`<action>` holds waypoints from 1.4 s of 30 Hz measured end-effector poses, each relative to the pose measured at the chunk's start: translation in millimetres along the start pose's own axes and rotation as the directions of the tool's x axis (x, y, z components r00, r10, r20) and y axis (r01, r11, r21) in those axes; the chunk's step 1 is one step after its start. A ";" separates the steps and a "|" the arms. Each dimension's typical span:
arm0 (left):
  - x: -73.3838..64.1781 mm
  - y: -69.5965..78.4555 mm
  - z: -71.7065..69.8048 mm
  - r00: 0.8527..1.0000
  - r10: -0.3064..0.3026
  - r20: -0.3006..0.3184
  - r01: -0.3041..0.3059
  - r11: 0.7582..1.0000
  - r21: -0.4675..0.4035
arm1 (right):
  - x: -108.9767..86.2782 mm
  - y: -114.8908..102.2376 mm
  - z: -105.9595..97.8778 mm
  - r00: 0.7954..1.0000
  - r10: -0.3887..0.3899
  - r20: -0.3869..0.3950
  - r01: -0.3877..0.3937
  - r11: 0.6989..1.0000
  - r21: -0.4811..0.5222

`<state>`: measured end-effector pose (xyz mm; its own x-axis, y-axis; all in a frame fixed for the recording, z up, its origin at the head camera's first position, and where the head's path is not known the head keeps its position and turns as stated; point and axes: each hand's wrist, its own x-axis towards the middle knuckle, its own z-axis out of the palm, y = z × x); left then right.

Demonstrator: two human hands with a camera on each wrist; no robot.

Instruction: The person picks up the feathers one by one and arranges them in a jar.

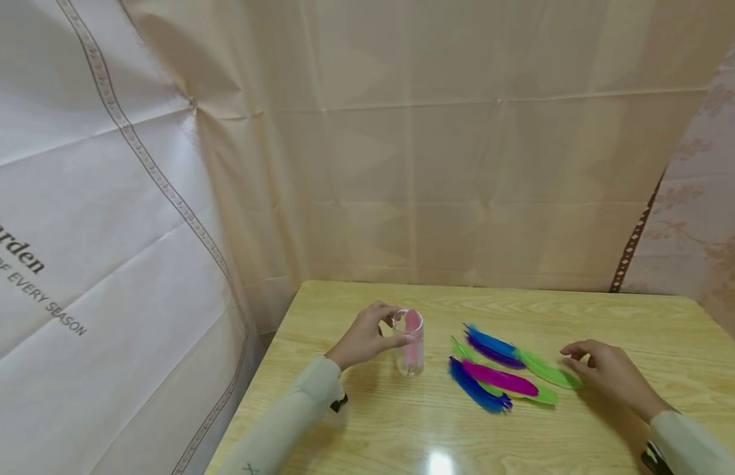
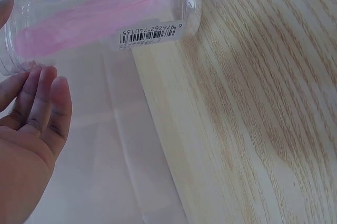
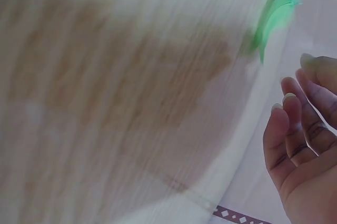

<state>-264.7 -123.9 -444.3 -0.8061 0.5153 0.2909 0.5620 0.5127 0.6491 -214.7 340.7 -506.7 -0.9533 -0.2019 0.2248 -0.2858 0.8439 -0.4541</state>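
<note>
A clear plastic jar [image 1: 419, 359] stands upright on the table with a pink feather [image 1: 412, 322] inside it. My left hand [image 1: 364, 336] grips it near the rim, thumb on the near side and fingers round the back. In the left wrist view, the jar's wall carries a barcode label [image 2: 148, 35]. My right hand [image 1: 611, 373] hovers over the table with loosely bent fingers and nothing in them. Its fingertips are just right of a light green feather [image 1: 548, 371], which also shows in the right wrist view.
Between the hands lie several loose feathers: a blue and purple one [image 1: 492, 343], a magenta one [image 1: 501, 379], a dark blue one [image 1: 476, 389] and green ones partly beneath. The wooden table [image 1: 367, 442] ends at a hanging beige cloth [image 1: 462, 165], with a printed white cloth [image 1: 106, 264] at left.
</note>
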 end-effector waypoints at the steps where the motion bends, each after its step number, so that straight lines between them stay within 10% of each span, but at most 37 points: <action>1: -0.2 -0.4 0.1 1.000 0.001 0.001 -0.001 1.000 0.000 | -1.7 0.8 0.1 1.000 0.006 0.002 -0.006 1.000 0.004; 42: 0.0 0.6 1.3 1.000 -0.007 0.002 0.007 1.000 -0.003 | -9.1 9.2 10.4 0.985 0.062 0.161 -0.072 0.996 0.057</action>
<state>-264.1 -122.7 -444.9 -0.8097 0.5131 0.2849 0.5557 0.5140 0.6535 -209.7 345.2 -522.0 -0.9725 -0.2264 0.0541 -0.2212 0.8267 -0.5174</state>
